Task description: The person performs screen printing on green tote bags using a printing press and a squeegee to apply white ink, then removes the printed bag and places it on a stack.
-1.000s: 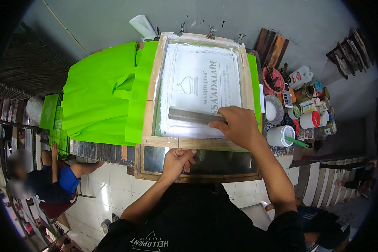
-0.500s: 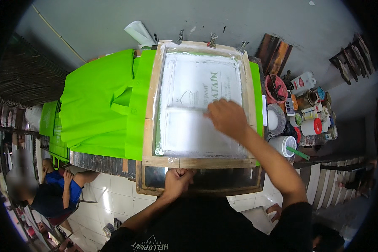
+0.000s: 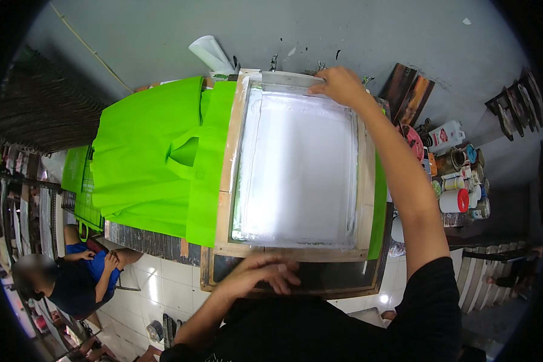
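Observation:
A wooden screen-printing frame (image 3: 363, 229) lies in front of me, its mesh (image 3: 301, 175) covered with a smooth white layer of ink. At the frame's far end my right hand (image 3: 338, 85) grips the right end of a pale, flat squeegee (image 3: 288, 79), which lies across the far rail. My left hand (image 3: 262, 273), slightly blurred, is just off the near rail with its fingers apart and nothing in them. It hovers over a dark panel (image 3: 338, 275) in a wooden border. Bright green bags (image 3: 145, 157) lie left of the frame, and green material shows along its right side.
Ink tubs and a red-lidded jar (image 3: 454, 200) crowd the right side, beside a white jug (image 3: 446, 136). A white roll (image 3: 211, 54) and metal clamps (image 3: 274, 63) stand along the far wall. A person (image 3: 81, 274) sits at the lower left.
My right hand has moved from mid-screen to the far rail with the squeegee. White ink now covers the design. My left hand has let go of the near rail and opened.

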Motion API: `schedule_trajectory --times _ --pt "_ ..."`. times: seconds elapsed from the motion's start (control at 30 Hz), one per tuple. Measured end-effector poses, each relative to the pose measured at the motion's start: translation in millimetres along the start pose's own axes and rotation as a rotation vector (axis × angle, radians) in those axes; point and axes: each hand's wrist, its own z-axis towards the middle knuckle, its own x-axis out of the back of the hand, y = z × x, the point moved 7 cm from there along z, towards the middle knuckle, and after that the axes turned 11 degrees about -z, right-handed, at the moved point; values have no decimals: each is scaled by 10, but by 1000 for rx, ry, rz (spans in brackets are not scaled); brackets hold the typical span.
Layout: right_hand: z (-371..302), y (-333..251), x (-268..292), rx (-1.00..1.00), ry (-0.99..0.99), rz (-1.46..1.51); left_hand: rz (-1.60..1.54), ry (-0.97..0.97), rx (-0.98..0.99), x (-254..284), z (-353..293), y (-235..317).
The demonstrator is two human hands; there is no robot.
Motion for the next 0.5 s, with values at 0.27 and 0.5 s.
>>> schedule_trajectory --times 0.27,0.5 --pt "-357 -294 -42 -114 288 -135 1369 587 -1283 35 890 2828" --pt "-670 -343 -141 -126 208 -140 1437 637 -784 409 1412 3082"
